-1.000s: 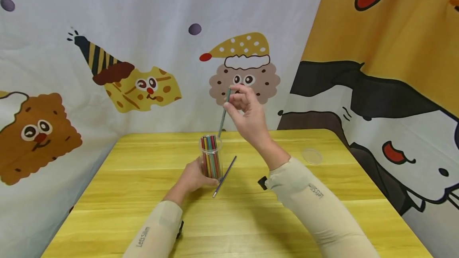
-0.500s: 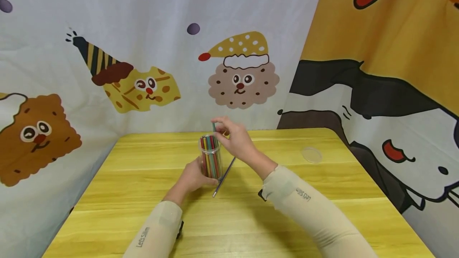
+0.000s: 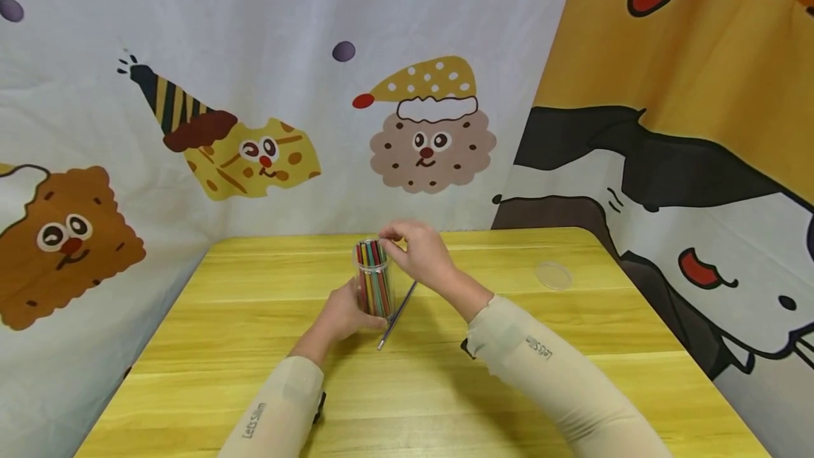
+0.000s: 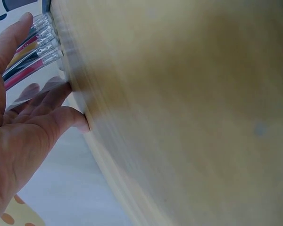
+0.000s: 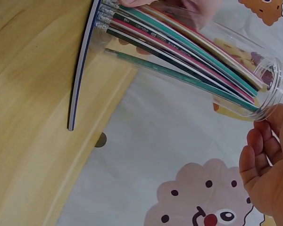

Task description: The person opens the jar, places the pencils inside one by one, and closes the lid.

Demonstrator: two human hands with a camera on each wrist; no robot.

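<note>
My left hand (image 3: 343, 313) grips the lower part of a clear plastic jar (image 3: 374, 269) standing on the table, thumb toward me. Several coloured pencils (image 5: 174, 44) fill the jar, their metal ends at its bottom. In the right wrist view a green pencil (image 5: 179, 76) slants inside along the jar's side, its lower end near the bottom and its upper end at the mouth. My right hand (image 3: 420, 256) is there, curled fingertips pinched right at the rim by that upper end. The left wrist view shows the left hand (image 4: 19, 141) around the jar's base.
A blue-and-white striped pencil (image 3: 397, 315) lies on the yellow wood-grain table (image 3: 254, 359) just right of the jar. A clear round lid (image 3: 554, 275) lies farther right. Behind the table hangs a curtain (image 3: 280, 34) with cartoon prints.
My right hand has come down and left from above the jar, lowering the green pencil into it until its top is level with the rim. The left hand and jar have stayed still.
</note>
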